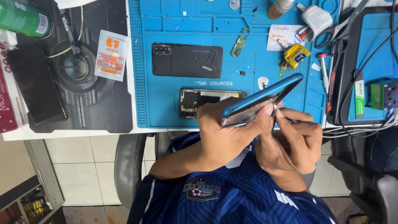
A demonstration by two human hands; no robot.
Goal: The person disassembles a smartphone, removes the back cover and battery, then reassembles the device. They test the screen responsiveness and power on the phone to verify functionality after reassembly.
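My left hand (226,135) grips a blue phone (265,96), holding it tilted on edge above the front of the blue work mat (166,25). My right hand (295,143) is pinched at the phone's lower edge, thumb and forefinger touching it next to my left thumb. A thin metal tip seems to sit between those fingers; it is too small to make out. On the mat just behind my left hand lies an opened phone body (195,101) with bare electronics. Further back lies a black phone panel (186,60).
A small green circuit board (239,42), yellow glue tube (296,54), white card (286,36), scissors (331,35), a red-tipped pen-like tool (323,68) and bottles (280,7) lie on the mat. Left: a black phone (35,85), orange sachet (110,54), green can (23,17). Cables run at right (365,66).
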